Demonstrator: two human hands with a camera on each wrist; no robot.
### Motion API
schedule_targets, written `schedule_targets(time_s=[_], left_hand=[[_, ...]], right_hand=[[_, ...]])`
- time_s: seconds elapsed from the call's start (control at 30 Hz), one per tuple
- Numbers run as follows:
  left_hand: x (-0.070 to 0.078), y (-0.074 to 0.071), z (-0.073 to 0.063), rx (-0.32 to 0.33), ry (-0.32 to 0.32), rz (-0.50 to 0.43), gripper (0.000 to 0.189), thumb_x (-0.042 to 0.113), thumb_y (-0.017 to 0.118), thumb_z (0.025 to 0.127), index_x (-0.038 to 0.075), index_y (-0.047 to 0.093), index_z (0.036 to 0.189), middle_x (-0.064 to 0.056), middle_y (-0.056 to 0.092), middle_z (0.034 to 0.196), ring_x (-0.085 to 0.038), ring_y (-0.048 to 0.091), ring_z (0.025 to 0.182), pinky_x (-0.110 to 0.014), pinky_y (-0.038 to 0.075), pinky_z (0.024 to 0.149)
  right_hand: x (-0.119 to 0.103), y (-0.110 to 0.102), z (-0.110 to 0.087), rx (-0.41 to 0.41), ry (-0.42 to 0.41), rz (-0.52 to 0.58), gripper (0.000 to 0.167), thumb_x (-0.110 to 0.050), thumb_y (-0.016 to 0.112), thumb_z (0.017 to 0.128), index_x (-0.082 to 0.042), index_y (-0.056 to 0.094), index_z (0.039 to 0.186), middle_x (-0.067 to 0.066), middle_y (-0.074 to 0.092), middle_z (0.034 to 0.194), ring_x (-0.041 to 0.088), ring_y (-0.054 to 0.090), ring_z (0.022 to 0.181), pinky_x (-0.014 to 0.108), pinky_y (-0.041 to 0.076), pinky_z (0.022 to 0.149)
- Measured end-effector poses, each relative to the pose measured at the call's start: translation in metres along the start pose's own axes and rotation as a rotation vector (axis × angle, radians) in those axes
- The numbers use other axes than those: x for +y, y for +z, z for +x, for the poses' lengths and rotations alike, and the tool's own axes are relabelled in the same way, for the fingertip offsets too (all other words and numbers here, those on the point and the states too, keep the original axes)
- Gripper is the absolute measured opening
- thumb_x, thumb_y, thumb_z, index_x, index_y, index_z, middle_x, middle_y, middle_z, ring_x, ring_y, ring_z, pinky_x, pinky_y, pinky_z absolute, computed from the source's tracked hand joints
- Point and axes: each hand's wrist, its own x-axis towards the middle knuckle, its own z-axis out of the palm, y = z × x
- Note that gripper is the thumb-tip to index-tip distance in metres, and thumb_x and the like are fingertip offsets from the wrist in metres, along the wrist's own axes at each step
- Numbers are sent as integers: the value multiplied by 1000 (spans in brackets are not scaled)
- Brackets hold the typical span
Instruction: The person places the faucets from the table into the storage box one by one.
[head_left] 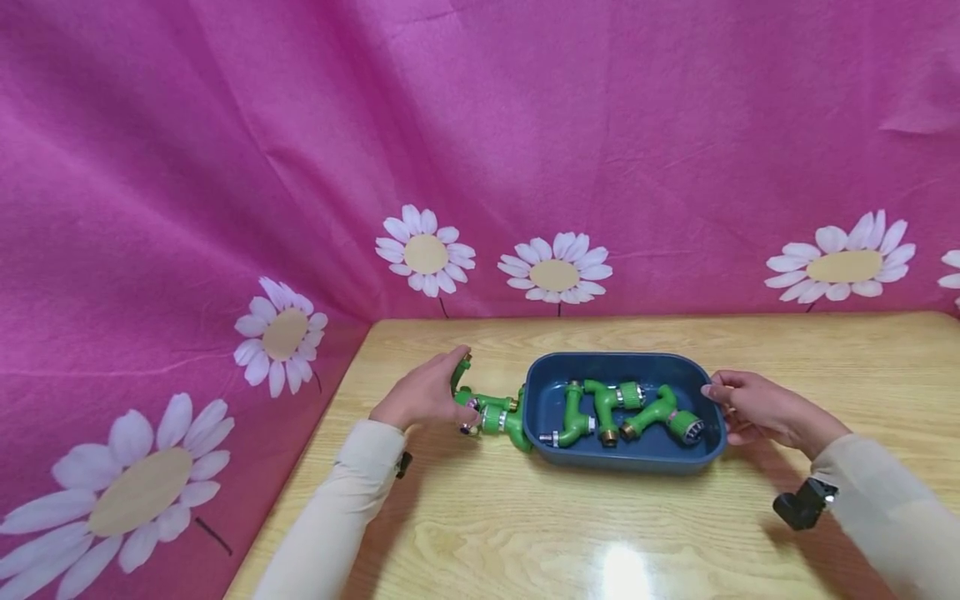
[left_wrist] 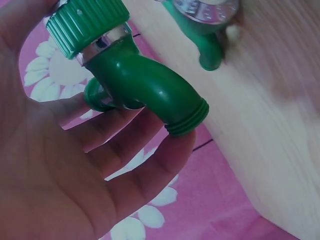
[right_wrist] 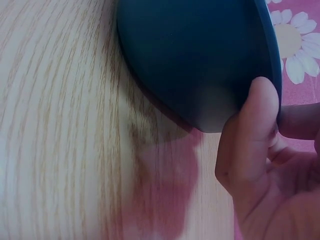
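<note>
My left hand (head_left: 429, 393) is at the left of the dark blue tub (head_left: 622, 463). Its thumb is at the ribbed knob of a green plastic tap (left_wrist: 145, 82), and its fingers curl behind the spout and body. Part of another green tap (left_wrist: 210, 50) shows beyond it in the left wrist view. Across the tub, my right hand (head_left: 768, 410) pinches the right end of the rim between thumb and fingers, seen close in the right wrist view. Three green taps lie in the tub: one on the left (head_left: 574, 417), one in the middle (head_left: 604, 403) and one on the right (head_left: 660, 412).
More green taps (head_left: 517, 427) lie on the wood-grain table (head_left: 525, 525) against the tub's left end, partly hidden by my left hand. A pink cloth (head_left: 637, 150) with white daisies hangs behind the table and along its left side.
</note>
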Motion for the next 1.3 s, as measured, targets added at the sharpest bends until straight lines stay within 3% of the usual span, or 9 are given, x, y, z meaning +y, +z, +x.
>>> schedule_targets(time_s=[0.43,0.77,0.93,1.07,1.3], left_hand=[[16,-1,3,-15,34,15,108,45,86,69,22,27,157,-8,49,149,-25,52,131,-48,49,105],[40,-8,6,-20,91,13,109,45,87,69,24,27,157,-7,49,148,-25,54,128,-49,50,103],[56,-7,10,-33,140,25,108,45,87,69,24,27,156,-8,49,148,-27,55,127,-50,50,102],[71,-7,15,-50,166,50,108,49,85,70,23,25,157,-5,43,155,-26,48,138,-48,46,109],[106,-2,31,-76,237,87,108,49,85,72,21,24,158,-2,38,160,-22,41,145,-44,42,114]], right_hand=[[0,0,-1,3,7,8,21,-21,38,107,-13,46,89,-2,47,79,7,58,65,23,56,58],[-4,2,0,3,8,-1,21,-22,36,108,-10,45,92,-1,47,76,8,57,64,25,56,58],[-6,3,-1,7,9,0,21,-20,36,107,-10,45,90,-1,47,75,8,58,64,25,56,58],[-7,3,-2,1,19,-13,21,-19,36,107,-9,44,91,-1,48,75,9,59,64,26,57,59],[-9,-1,-1,5,21,-67,21,-19,37,107,-6,44,92,1,48,77,12,59,68,27,57,60]])
